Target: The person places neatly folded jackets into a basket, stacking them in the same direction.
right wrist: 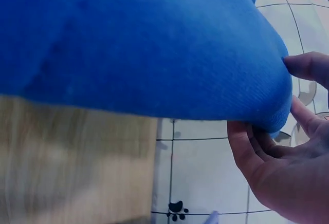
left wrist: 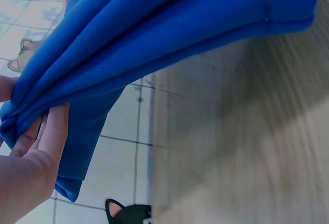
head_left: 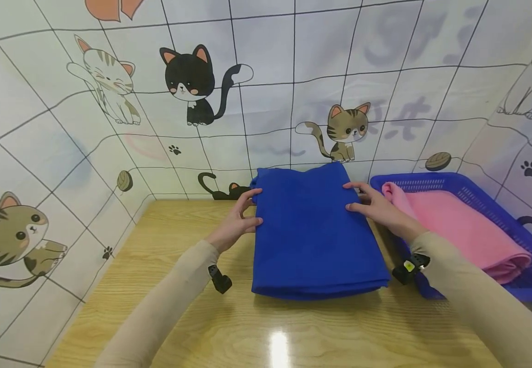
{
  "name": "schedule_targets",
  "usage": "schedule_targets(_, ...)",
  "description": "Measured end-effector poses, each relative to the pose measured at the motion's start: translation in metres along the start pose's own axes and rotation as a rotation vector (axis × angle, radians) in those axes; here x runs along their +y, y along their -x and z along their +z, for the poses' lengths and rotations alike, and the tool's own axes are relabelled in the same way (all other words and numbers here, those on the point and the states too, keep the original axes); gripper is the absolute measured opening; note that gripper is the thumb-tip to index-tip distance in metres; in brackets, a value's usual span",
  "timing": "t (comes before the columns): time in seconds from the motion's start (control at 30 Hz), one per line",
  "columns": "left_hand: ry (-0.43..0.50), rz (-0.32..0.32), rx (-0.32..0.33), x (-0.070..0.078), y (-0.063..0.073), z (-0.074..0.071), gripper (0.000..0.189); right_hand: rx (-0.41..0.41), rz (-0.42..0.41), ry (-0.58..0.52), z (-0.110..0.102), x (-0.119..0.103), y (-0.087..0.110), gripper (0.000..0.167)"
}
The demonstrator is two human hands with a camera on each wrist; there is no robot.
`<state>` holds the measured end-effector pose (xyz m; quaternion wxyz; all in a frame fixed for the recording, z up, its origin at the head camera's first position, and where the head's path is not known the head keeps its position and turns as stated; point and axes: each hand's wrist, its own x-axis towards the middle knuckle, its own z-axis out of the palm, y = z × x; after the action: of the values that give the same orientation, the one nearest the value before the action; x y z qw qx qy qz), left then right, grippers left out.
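A folded blue cloth [head_left: 312, 230], several layers thick, spans the space between both hands in the head view. My left hand [head_left: 235, 225] grips its left edge, thumb on the near side. In the left wrist view the fingers [left wrist: 54, 131] reach under the gathered layers of the cloth [left wrist: 154, 44]. On the opposite edge my right hand [head_left: 381, 208] holds the cloth between thumb and fingers. The right wrist view shows fingertips [right wrist: 241, 144] tucked beneath its rounded corner. The near end of the cloth hangs close above the table; whether it touches cannot be told.
Right of the cloth stands a blue plastic basket [head_left: 470, 181] with a folded pink cloth [head_left: 464, 220] inside. The wooden table [head_left: 178, 220] meets a wall covering [head_left: 270, 112] printed with cats at the back and sides. My right forearm passes over the basket's near side.
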<state>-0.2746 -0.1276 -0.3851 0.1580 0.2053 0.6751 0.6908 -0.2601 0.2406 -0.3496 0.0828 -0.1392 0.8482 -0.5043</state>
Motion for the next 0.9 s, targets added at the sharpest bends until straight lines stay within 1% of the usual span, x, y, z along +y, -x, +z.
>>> schedule_targets(0.13, -0.004, 0.026, -0.01, 0.01, -0.008, 0.008, 0.07, 0.039, 0.01, 0.042, -0.012, -0.006, 0.004, 0.06)
schedule_targets(0.2, -0.007, 0.021, -0.009, 0.016, -0.011, 0.012, 0.069, 0.062, 0.007, 0.074, -0.017, -0.007, 0.006, 0.06)
schedule_targets(0.3, -0.006, 0.012, -0.007, 0.022, -0.016, 0.018, 0.069, 0.074, 0.009, 0.084, -0.025, -0.011, 0.01, 0.061)
schedule_targets(0.43, 0.005, 0.022, -0.025, 0.028, -0.021, 0.03, 0.069, 0.053, 0.034, 0.072, -0.039, -0.013, 0.017, 0.064)
schedule_targets(0.7, -0.009, 0.04, -0.096, 0.031, -0.035, 0.054, 0.071, 0.02, 0.047, 0.161, -0.069, -0.015, 0.033, 0.067)
schedule_targets(0.9, -0.01, 0.064, -0.115, 0.042, -0.05, 0.075, 0.072, 0.021, 0.057, 0.214, -0.09, -0.022, 0.04, 0.067)
